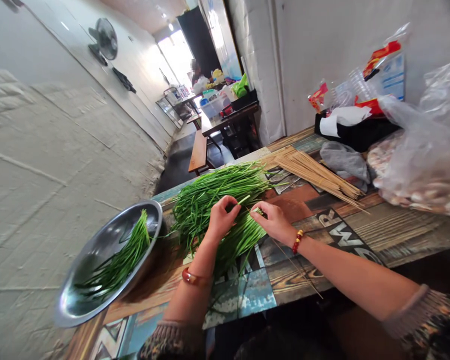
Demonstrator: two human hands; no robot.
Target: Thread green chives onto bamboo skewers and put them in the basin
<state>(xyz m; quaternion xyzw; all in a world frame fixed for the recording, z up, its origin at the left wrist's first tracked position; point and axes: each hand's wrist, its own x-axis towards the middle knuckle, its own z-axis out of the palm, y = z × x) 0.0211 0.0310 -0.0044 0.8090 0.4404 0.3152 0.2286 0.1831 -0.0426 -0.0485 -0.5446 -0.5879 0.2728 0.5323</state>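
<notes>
My left hand point(224, 217) is closed in a pinch on a green chive stalk point(244, 199), its pale cut end pointing right. Close beside it, my right hand point(273, 220) has its fingers closed at the cut ends of a bunch of chives point(243, 239), whose leaves trail down to the left. A thin bamboo skewer point(303, 277) slants from below my right hand towards the table's near edge. Whether the bunch is threaded on it is hard to see. Behind both hands lies a large heap of chives point(213, 187).
At left stands a steel basin point(158, 212) with a chive bundle point(129, 255) inside. Bamboo skewers point(318, 172) lie at the table's back. Plastic bags point(427, 160) and a black container point(375, 132) fill the right side. Beyond are a bench point(198, 150) and another table point(232, 114).
</notes>
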